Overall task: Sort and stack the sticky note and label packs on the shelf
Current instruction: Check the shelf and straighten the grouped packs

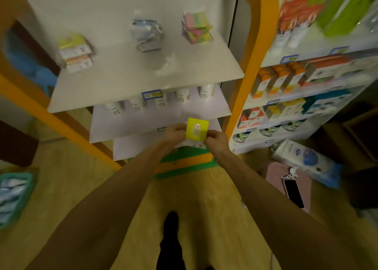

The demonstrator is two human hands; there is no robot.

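Two hands, the left hand [173, 133] and right hand [216, 140], are pinching one yellow sticky note pack [197, 129] between them below the top shelf [143, 85], where three piles are sitting: a yellow-and-white stack [74, 53], clear packets [147, 35], and pastel packs [196, 28].

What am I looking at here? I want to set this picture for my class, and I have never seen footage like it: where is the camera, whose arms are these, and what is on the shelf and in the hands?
There is no machine. A person wears one wide-angle camera on the head, looking forward and down, so the arms reaching in are their own.

The left hand and the right hand together hold a yellow pack, upright, with white packs under it.

On the top white shelf stand three groups: a yellow and white stack at the left, clear packs in the middle, and a pink and green stack at the right. The picture is blurred, so their labels cannot be read.
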